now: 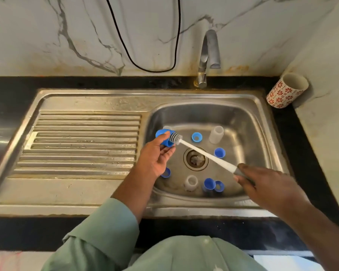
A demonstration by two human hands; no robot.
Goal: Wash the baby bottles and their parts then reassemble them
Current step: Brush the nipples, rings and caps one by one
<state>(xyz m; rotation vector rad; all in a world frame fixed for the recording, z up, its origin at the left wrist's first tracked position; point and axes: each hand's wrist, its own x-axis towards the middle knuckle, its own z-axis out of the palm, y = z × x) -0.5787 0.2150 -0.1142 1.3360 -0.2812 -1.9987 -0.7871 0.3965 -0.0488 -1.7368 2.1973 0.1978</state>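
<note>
Scrubbing stage, and by the look of it early on. Left hand (155,155) holds a blue bottle cap (165,138) up over the sink (98,100), fingers curled round its underside, thumb on top. Right hand (266,182) grips the grey handle end of the bottle brush (204,153), fingers wrapped tight, w/ the striped bristle head pushed against the cap right at the left fingertips.

Everything else sits loose in the basin, nothing reassembled yet. Just beyond the left hand's cap: a pale blue ring (196,137) and a clear bottle body (216,134) standing upright. Between the two hands, under the brush shaft, the drain (196,158); just past the shaft, another blue cap (219,152). Below the left wrist, a blue piece (166,172) half hidden. Near side of the right hand: a second small clear bottle (191,182) plus two blue parts (213,185) touching each other.

Tap (208,55) shows no water running, so can't tell which bits are already washed. My read: one cap in progress, approx. seven pieces left to brush, then rinse, then all the screwing-together. Patterned cup (287,90) on the worktop (86,82), well beyond the right hand, not in play.
</note>
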